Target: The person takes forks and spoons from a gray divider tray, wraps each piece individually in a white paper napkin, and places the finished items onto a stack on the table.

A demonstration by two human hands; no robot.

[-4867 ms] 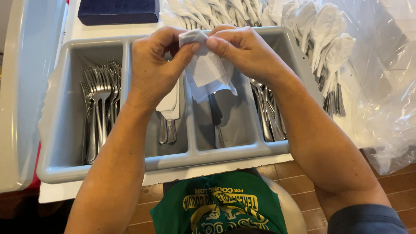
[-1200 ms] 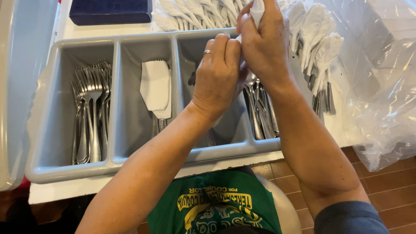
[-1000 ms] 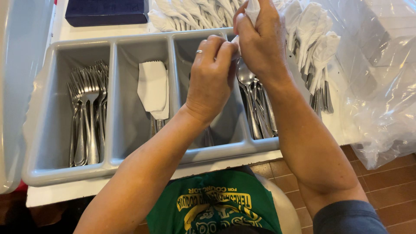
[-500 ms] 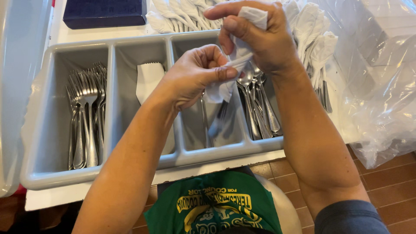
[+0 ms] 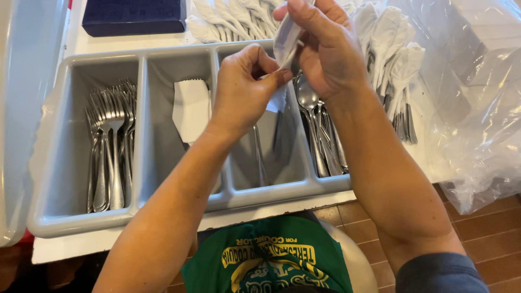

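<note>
The grey cutlery tray (image 5: 141, 57) fills the middle of the frame, and its place is the same as half a second ago. In its left compartment lie the forks (image 5: 108, 146), in the second one a white napkin piece (image 5: 191, 108), and on the right side the spoons (image 5: 320, 130). Above the tray, at the upper edge, the rolled napkin bundles (image 5: 233, 16) lie beside a dark blue box (image 5: 133, 16), and clear plastic sheeting (image 5: 477, 108) covers the right side.

What has changed is the hands. The right hand (image 5: 328, 49) is now higher, near the top centre, and its fingers are closed around the upper part of the white napkin (image 5: 285, 40). The left hand (image 5: 241, 89) has turned, and its thumb and fingertips pinch the lower corner of this napkin, just above the third compartment. The napkin is now stretched between both hands, so I judge the wrapping or twisting goes on; whether cutlery is inside it, I cannot tell.
</note>
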